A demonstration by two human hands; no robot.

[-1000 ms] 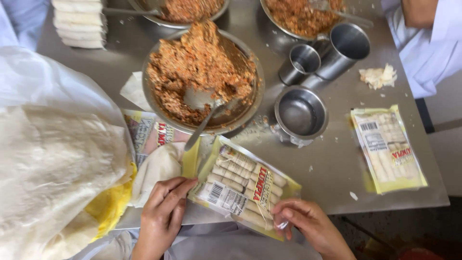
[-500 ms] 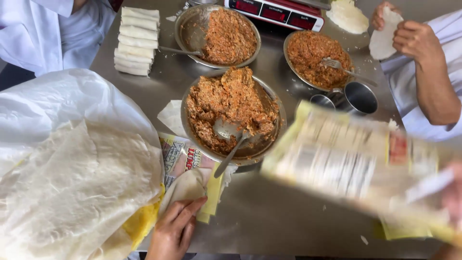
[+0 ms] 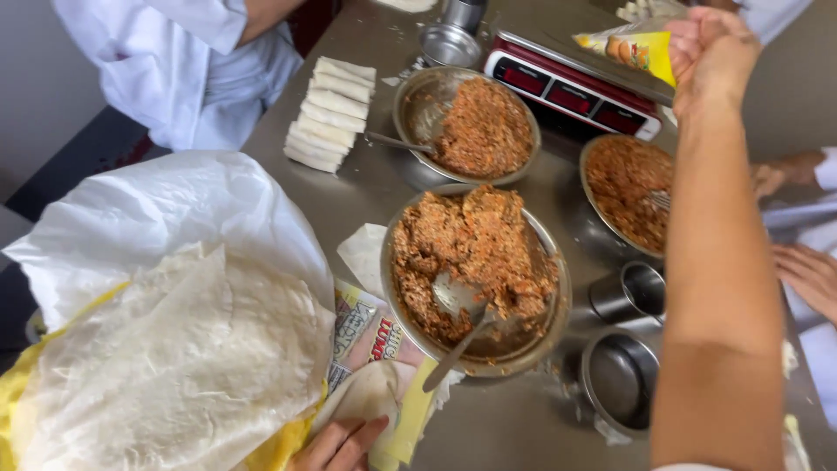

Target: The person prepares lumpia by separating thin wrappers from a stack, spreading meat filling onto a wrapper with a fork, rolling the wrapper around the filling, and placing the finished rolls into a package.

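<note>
Right hand (image 3: 711,57) way up at the far end of the table, clenched into a fist around one end of a yellow packet (image 3: 632,48), with the packet hanging just above the red scale (image 3: 567,87) and not touching it as far as can be told. Left hand (image 3: 340,445) down at the near edge, only the fingers in view, lying flat and loosely together on a pale wrapper sheet (image 3: 375,397) on top of some printed packaging. Looks like the weighing bit of the job, judging by the packet over the scale. Setting it down would call for lowering it flat onto the platform and letting go cleanly, keeping the forearm clear of the bowls underneath. Right between the two hands: a big metal bowl (image 3: 523,358) of reddish filling with a spoon (image 3: 458,336) stuck in it. Two more bowls of the same stuff further back, beside the scale. To the left, a fat stack of wrappers (image 3: 174,366) in a white plastic bag (image 3: 157,218), and beyond that a neat pile of finished rolls (image 3: 331,113). A couple of empty steel cups (image 3: 632,292) near the right elbow. Somebody else's hand (image 3: 806,275) off at the right edge, well apart from the packet.
</note>
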